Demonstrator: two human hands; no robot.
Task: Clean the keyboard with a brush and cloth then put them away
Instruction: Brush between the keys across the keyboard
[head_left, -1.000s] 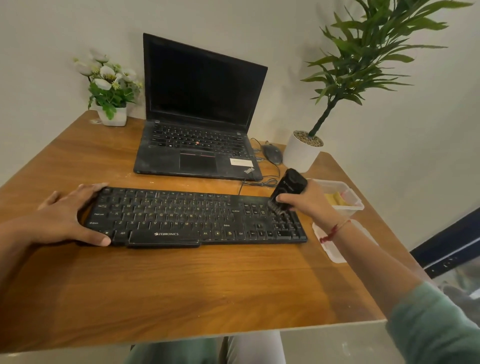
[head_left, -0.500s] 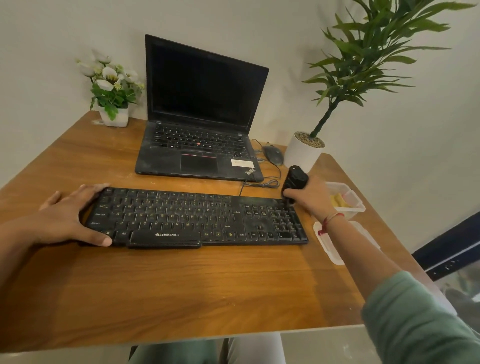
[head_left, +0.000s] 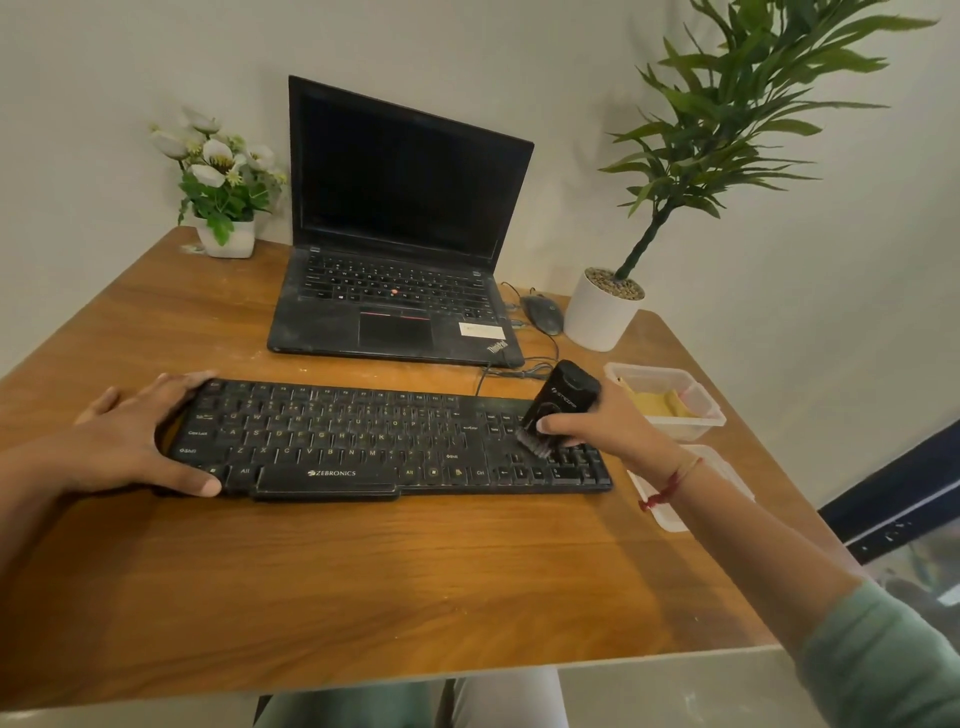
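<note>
- The right hand grips a black brush. Its thumb lies across the front of the body just above the bristles, and its fingers are curled round the back.
- The brush tilts, with its top leaning away from the person. Its bristles touch the keys just below the thumb, at the right part of the keyboard.
- The left hand is spread over the keyboard's left end. Its fingers lie fairly straight on the far corner and its thumb presses against the near edge, so it holds nothing in a pinch.
- The keyboard stretches between the 2 hands, flat on the wooden table, with its cable running off beyond the right hand.
- Just past the right hand's knuckles, on its outer side, stands a clear plastic container with a folded yellow cloth inside.
- The container's lid lies flat under and beside the right wrist, partly hidden by the forearm. A red thread is tied round that wrist.
- Beyond both hands sits an open laptop with a dark screen.
- Farther out from the right hand are a mouse and a white potted plant, close together.
- Far beyond the left hand stands a small pot of white flowers.
</note>
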